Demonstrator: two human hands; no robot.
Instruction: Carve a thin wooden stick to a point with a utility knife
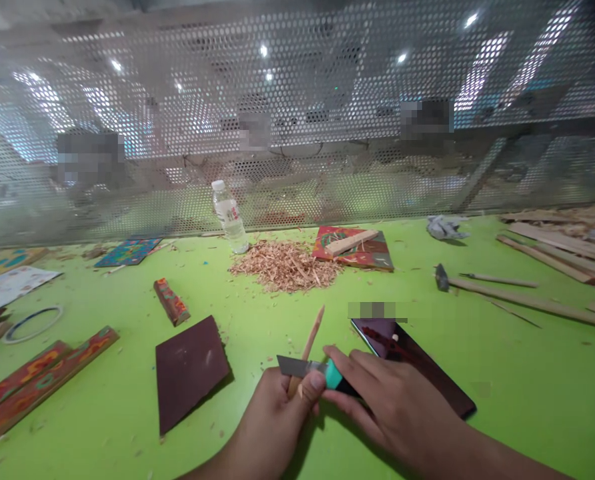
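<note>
My left hand is closed around a thin wooden stick, whose tapered, pointed end sticks up and away from me. In my right hand is a utility knife with a turquoise and black handle. Its blade points left and lies across the stick, close to my left thumb, which rests by the blade's base. Beyond the stick's tip is a heap of wood shavings. A dark phone lies partly behind my right hand.
Left of my hands lies brown sandpaper, with painted wood strips farther left. A water bottle stands behind the shavings, beside a painted board. At right lie a hammer and wood pieces. Perforated mesh bounds the green table.
</note>
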